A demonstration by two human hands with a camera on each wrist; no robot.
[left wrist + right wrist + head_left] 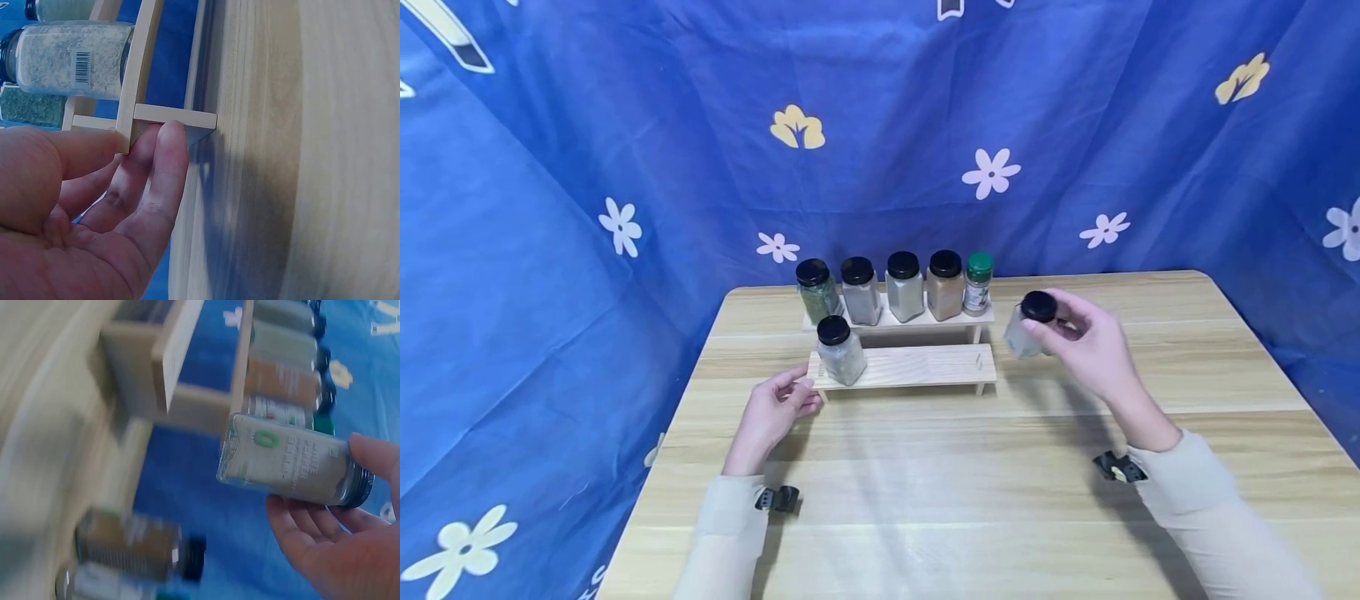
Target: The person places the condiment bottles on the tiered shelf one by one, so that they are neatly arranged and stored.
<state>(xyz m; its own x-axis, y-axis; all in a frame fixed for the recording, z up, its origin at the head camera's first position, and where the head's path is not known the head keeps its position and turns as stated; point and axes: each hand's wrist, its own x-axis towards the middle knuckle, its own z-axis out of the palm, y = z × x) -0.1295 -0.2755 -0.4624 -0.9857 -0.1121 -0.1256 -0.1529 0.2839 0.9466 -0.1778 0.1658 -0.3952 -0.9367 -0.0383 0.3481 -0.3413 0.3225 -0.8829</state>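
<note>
My left hand (775, 408) pinches the left end of a two-tier wooden rack (925, 367), thumb on the lower board, fingers at its leg in the left wrist view. My right hand (1096, 350) grips a glass spice jar (1021, 335) near its black lid, off the table, right of the rack. Its label in the right wrist view seems to read white pepper. A pale, grainy jar (842, 360) stands at the lower tier's left. Along the upper tier are a green herb jar (820, 302), two pale jars (861, 304), a tan jar (945, 296) and a green-capped bottle (977, 293).
A brown jar (128, 544) and a green-capped bottle (103, 584) stand blurred on the table in the right wrist view; the head view does not clearly show them. A patterned blue curtain (887, 167) hangs behind the wooden table (940, 500).
</note>
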